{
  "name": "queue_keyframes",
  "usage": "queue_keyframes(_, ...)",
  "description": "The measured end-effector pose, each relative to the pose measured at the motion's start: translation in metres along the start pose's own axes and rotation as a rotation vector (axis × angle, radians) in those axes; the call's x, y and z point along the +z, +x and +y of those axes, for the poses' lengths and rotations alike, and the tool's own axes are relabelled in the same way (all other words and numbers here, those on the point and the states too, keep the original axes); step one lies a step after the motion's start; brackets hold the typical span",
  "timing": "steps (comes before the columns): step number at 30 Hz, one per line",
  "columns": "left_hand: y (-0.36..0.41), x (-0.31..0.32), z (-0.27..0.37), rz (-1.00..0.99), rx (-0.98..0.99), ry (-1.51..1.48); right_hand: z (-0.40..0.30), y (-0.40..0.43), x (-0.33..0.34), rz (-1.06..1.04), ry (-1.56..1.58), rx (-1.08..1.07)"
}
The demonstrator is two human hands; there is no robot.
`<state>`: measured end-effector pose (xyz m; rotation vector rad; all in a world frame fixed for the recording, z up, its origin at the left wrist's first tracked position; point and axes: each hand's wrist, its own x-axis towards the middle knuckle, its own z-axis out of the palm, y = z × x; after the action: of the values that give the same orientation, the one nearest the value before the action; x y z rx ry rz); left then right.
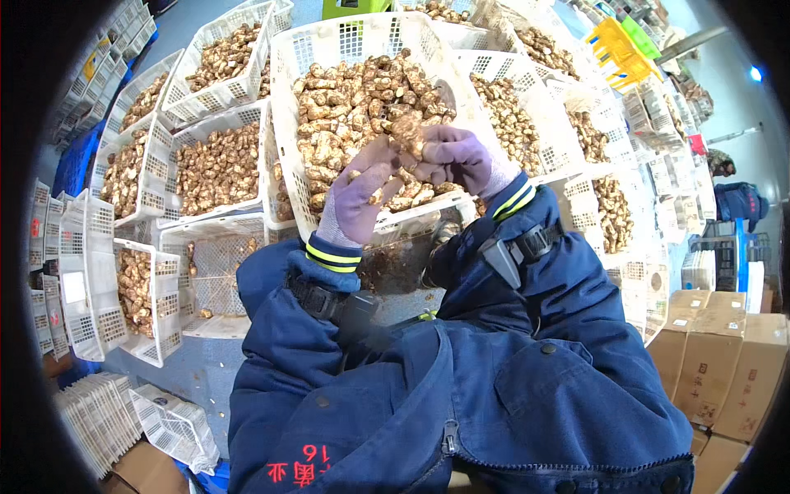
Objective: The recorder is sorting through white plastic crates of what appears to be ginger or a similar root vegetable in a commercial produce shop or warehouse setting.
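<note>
Above a large white plastic crate (296, 204) heaped with brown-and-cream mushrooms (333, 99), both my hands come close together in pale purple gloves. My right hand (460, 157) pinches a brown, knobbly mushroom (407, 133), slightly blurred, between thumb and fingers. From the left, my left hand (361, 194) reaches up to it, thumb and fingers apart. Its fingertips are at the mushroom's left edge; whether they touch it cannot be told. Pale mushrooms show between and below the hands. The crate's front wall lies just before my forearms.
Mushroom-filled white crates surround the big one, among them a left crate (262, 160) and a right crate (549, 145). A low crate (219, 287) holds only a few pieces. Cardboard boxes (710, 364) stack at right; another person (737, 200) is beyond. Flat crates (99, 414) stand lower left.
</note>
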<state>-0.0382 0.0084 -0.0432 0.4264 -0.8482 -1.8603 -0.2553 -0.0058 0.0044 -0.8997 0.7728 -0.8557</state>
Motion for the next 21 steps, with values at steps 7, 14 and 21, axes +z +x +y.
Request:
queue_keyframes(7,-0.007,-0.003,0.002,-0.086,0.244,0.472,0.011,-0.005,0.045,0.023,0.259,0.177)
queue_keyframes(14,-0.003,-0.005,0.004,-0.085,0.022,-0.098,0.003,-0.008,0.025,0.328,-0.67,-0.074)
queue_keyframes(21,-0.014,-0.002,0.041,0.065,0.043,0.173,0.004,0.007,-0.053,0.408,-1.642,0.085)
